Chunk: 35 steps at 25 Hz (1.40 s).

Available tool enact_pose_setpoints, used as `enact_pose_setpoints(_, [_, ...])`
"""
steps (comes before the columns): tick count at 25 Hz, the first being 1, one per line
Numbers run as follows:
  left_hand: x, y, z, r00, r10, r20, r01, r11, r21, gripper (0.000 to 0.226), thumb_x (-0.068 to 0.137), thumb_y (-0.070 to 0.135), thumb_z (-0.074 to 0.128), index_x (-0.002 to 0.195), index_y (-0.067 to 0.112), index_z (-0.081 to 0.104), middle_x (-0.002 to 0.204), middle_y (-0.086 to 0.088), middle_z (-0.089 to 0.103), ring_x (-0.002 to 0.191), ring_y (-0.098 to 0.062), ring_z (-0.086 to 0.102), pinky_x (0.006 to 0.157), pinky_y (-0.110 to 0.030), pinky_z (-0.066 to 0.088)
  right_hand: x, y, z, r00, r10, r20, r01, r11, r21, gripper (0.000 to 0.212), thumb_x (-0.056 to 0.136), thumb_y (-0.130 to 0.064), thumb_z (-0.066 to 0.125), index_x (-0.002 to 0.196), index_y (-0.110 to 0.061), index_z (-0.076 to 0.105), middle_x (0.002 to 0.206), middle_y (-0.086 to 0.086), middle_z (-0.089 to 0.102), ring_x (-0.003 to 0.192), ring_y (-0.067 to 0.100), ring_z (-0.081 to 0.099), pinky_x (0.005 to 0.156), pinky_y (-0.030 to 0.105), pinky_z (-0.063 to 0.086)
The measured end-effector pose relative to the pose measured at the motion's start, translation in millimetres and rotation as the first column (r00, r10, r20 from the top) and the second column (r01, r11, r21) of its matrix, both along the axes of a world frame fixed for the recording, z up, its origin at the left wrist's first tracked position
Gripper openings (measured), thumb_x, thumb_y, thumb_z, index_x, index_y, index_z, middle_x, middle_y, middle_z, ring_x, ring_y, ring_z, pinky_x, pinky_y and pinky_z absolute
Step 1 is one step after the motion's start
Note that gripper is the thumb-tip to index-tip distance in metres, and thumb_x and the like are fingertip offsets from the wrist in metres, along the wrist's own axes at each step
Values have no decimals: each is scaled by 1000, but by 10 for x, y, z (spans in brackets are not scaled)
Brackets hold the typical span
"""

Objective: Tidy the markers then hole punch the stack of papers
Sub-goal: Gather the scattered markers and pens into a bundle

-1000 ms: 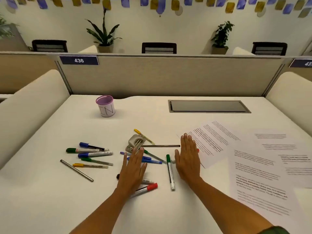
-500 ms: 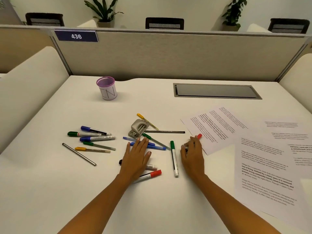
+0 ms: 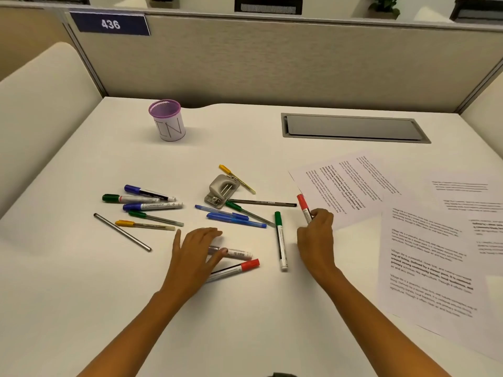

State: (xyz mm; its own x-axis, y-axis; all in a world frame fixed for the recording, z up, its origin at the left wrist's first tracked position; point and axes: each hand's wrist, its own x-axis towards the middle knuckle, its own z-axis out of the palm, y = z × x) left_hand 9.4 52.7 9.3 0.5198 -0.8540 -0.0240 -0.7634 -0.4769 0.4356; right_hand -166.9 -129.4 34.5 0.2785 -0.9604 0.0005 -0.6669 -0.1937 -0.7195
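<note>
My right hand [image 3: 317, 235] pinches a red-capped marker [image 3: 304, 207], right of the grey hole punch [image 3: 221, 190]; my left hand [image 3: 196, 251], fingers together, presses a barcoded marker [image 3: 237, 253] below it. The purple-rimmed cup [image 3: 168, 120] up-left reads "IN"; printed sheets [image 3: 424, 240] lie right.

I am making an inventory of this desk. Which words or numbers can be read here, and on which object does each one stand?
"436": white digits on the blue sign on the partition.
"IN": handwritten on the purple-rimmed cup.
Printed sheets: text too small to read.
Marker labels, such as the barcode marker: too blurred.
</note>
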Motion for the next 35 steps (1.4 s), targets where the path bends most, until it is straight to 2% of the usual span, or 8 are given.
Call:
enact_pose_setpoints(3, [47, 146, -14, 977, 86, -197, -93, 995, -31, 60, 83, 46, 63, 136, 22, 45, 142, 0, 47, 131, -18, 41, 114, -42, 25, 79, 237, 9, 995, 65, -80, -58, 994, 93, 33, 93, -16, 55, 123, -11, 42, 116, 6, 48, 97, 23, 59, 78, 27, 52])
enact_pose_setpoints(7, [100, 318, -18, 970, 7, -245, -3, 1000, 15, 88, 68, 38, 81, 141, 20, 36, 147, 2, 38, 134, -16, 36, 112, -31, 26, 175, 369, -37, 954, 130, -271, -112, 990, 81, 42, 93, -31, 57, 128, -13, 41, 122, 5, 49, 95, 16, 57, 78, 22, 48])
enact_pose_setpoints(15, [109, 423, -10, 960, 55, -274, -92, 988, -123, 70, 73, 20, 79, 134, 19, 44, 133, 1, 50, 124, -20, 47, 102, -23, 32, 151, 297, -27, 901, 176, -397, -141, 983, 116, 37, 89, -29, 59, 118, -9, 47, 100, 5, 58, 76, 15, 50, 63, 24, 40])
enact_pose_setpoints(17, [85, 437, -9, 951, 122, -283, -164, 978, -130, 79, 73, 22, 79, 140, 18, 38, 139, 0, 45, 128, -20, 44, 104, -26, 31, 171, 281, 33, 902, 235, -363, -194, 970, 145, 41, 88, -31, 61, 119, -10, 45, 91, 1, 53, 72, 14, 52, 58, 22, 41])
enact_pose_setpoints(20, [15, 482, -18, 926, 223, -304, -275, 951, -143, 89, 71, 23, 80, 145, 16, 30, 147, -3, 37, 134, -20, 37, 105, -27, 28, 287, 369, 146, 888, 397, -232, -357, 913, 196, 51, 88, -26, 64, 128, -17, 35, 102, 4, 56, 75, 14, 53, 54, 17, 39])
enact_pose_setpoints(24, [-85, 532, -36, 927, 269, -263, -323, 927, -190, 67, 73, 22, 79, 132, 14, 46, 134, -7, 48, 123, -22, 46, 100, -26, 35, 598, 585, 200, 712, 630, -310, -648, 760, 59, 32, 94, -27, 52, 123, -16, 44, 110, 9, 64, 87, 22, 60, 70, 33, 51])
enact_pose_setpoints(29, [-119, 527, -54, 931, 349, -106, -360, 925, -119, 49, 76, 26, 76, 119, 8, 60, 126, -14, 58, 122, -31, 49, 103, -43, 42, 918, 713, 115, 466, 749, -471, -851, 525, -8, 31, 93, -29, 58, 119, -13, 56, 116, 10, 60, 96, 23, 60, 75, 31, 51])
enact_pose_setpoints(35, [-116, 549, -55, 940, 338, -42, -340, 921, -192, 24, 74, 22, 79, 95, 13, 70, 106, -11, 67, 108, -31, 57, 96, -43, 42, 1007, 651, 95, 387, 739, -551, -880, 475, 18, 28, 91, -28, 60, 112, -9, 60, 109, 12, 63, 92, 23, 61, 70, 29, 46])
